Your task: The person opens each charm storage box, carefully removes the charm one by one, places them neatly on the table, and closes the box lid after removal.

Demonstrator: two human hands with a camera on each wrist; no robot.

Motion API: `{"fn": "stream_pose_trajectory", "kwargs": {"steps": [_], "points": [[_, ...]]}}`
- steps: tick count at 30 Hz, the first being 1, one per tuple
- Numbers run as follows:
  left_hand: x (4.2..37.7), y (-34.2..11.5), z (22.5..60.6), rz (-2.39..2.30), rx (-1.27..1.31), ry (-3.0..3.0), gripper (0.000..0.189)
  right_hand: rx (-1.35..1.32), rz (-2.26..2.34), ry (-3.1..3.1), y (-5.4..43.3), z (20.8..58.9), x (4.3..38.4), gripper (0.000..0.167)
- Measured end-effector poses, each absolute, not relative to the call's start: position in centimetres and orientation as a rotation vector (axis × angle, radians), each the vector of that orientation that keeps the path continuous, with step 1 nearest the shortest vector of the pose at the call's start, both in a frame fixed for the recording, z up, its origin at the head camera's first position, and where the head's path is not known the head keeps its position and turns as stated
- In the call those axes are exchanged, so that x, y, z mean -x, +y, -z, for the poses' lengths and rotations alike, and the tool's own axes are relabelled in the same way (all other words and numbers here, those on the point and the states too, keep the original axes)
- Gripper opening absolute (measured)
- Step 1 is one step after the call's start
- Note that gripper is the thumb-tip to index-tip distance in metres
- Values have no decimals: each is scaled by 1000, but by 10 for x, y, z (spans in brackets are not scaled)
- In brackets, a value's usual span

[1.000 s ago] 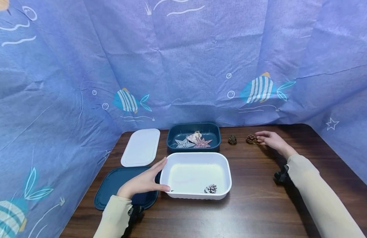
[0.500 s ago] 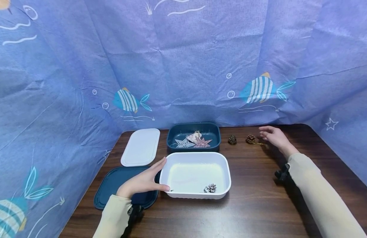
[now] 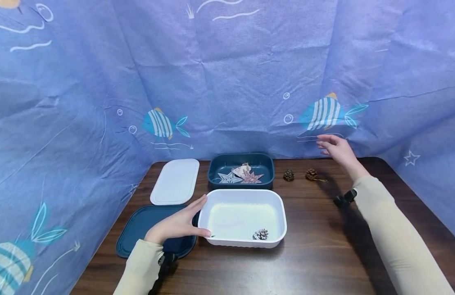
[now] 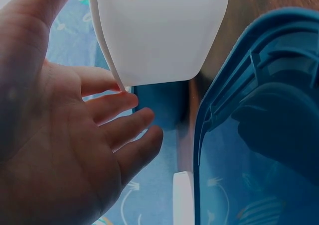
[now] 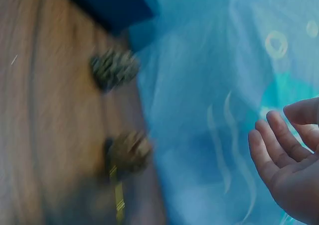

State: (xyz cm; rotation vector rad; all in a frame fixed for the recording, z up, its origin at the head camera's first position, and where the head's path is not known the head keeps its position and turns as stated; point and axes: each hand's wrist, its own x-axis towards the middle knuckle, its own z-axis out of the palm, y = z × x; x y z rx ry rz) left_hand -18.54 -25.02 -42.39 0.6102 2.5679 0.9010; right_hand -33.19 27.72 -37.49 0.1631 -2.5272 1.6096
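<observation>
A white rectangular container (image 3: 245, 196) stands at the middle of the table with a white-tipped pine cone (image 3: 260, 234) inside, near its front right. My left hand (image 3: 179, 224) holds the container's left end, thumb at the front corner and forefinger at the back corner. In the left wrist view, its other fingers extend loosely past the rim. My right hand (image 3: 337, 149) is raised in the air, holding nothing, fingers loosely bent. Below it on the table are a brown pine cone (image 3: 311, 174) with a gold cord and, to its left, a second pine cone (image 3: 288, 175).
Behind the white container stands a dark blue container (image 3: 216, 166) holding a silver star (image 3: 229, 178), a pink glittery star (image 3: 251, 178) and a pale ornament (image 3: 241, 169). On the left lie a white lid (image 3: 175, 182) and a dark blue lid (image 3: 140, 225). A printed fabric backdrop (image 3: 231, 102) borders the table.
My right hand has let go of the corded pine cone and risen above it, leaving it on the table. My left hand stays on the white container.
</observation>
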Motion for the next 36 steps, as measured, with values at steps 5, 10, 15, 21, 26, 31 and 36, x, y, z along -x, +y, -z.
{"fn": "stream_pose_trajectory", "kwargs": {"steps": [5,10,15,21,26,31,36], "points": [[186,-250,423,-906,-614,2565,110,-227,-1648,-2501,251,345,330,52],[185,-250,424,-908,-622,2562,110,-310,-1697,-2445,232,320,323,50],[185,-249,424,-911,-632,2558,110,-397,-1789,-2322,214,299,311,39],[186,-250,423,-911,-625,2560,110,-572,-1874,-2176,193,280,296,28],[185,-250,422,-907,-622,2566,111,-704,-1860,-2144,179,277,286,25],[185,-249,422,-906,-625,2570,110,-825,-1787,-2213,164,279,277,26],[185,-249,422,-906,-625,2571,110,-907,-1680,-2331,148,277,264,31]]}}
